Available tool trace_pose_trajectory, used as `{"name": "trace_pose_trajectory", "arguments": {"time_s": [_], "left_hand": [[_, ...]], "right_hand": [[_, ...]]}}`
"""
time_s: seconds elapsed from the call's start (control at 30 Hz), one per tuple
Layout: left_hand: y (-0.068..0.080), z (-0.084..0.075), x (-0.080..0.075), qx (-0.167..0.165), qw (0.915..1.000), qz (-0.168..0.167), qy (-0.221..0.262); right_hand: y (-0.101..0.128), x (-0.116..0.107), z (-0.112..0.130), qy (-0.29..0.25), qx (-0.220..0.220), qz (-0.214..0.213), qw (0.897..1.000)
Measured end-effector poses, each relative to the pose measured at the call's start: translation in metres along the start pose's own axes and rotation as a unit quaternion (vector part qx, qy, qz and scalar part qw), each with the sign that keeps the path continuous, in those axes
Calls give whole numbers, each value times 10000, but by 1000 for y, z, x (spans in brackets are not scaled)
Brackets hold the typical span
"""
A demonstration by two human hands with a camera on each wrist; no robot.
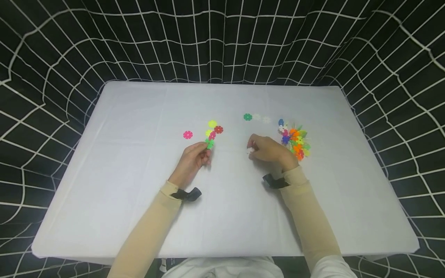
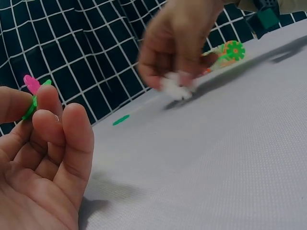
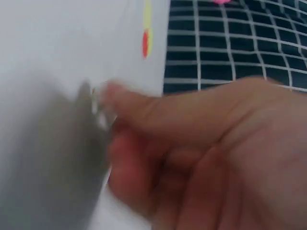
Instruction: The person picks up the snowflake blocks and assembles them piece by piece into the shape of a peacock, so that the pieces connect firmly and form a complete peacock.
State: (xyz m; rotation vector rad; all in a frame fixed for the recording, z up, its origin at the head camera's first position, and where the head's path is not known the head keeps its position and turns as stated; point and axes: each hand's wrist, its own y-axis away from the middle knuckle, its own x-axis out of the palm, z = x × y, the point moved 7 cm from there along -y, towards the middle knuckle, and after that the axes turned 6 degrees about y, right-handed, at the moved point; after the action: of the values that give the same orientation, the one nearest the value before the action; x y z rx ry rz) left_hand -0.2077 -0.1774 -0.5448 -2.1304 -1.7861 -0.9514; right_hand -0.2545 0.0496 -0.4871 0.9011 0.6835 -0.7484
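My left hand [image 1: 194,157] pinches a green notched plastic disc [image 1: 210,144] between thumb and fingertips. A pink disc [image 2: 31,84] stands against the green one in the left wrist view and seems joined to it. My right hand [image 1: 268,149] pinches a white notched disc [image 1: 250,150] just above the table; the right wrist view blurs it. Beyond the left hand are a yellow disc [image 1: 212,123] and a red disc [image 1: 218,129]. Left of them lies another pink disc [image 1: 187,134].
A pile of many-coloured discs [image 1: 298,141] is on the table just beyond the right wrist. Toward the back lie a dark green disc [image 1: 247,117] and two whitish discs [image 1: 266,119]. The white-covered table [image 1: 222,227] is bordered by dark, white-gridded cloth [image 1: 222,50].
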Motion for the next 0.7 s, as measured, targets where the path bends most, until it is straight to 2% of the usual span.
{"name": "trace_pose_trajectory", "arguments": {"time_s": [0.1, 0.2, 0.27, 0.4, 0.57, 0.7], "left_hand": [[1, 1, 0, -11, 10000, -16, -73], [0, 2, 0, 13, 9999, 16, -161], [0, 1, 1, 34, 9997, 49, -223], [-1, 1, 1, 33, 9996, 19, -296], [-1, 1, 0, 20, 9993, -91, -350], [-1, 3, 0, 12, 9991, -108, -417]], "right_hand": [[-4, 1, 24, -659, -622, -356, 9952], [-6, 2, 47, -1374, -1003, -752, 9826], [-6, 3, 59, -1560, -1188, -1003, 9754], [-4, 7, 72, -1387, -1427, -1319, 9711], [-1, 13, 81, -1146, -1454, -1457, 9718], [1, 16, 87, -922, -1529, -1826, 9669]]}}
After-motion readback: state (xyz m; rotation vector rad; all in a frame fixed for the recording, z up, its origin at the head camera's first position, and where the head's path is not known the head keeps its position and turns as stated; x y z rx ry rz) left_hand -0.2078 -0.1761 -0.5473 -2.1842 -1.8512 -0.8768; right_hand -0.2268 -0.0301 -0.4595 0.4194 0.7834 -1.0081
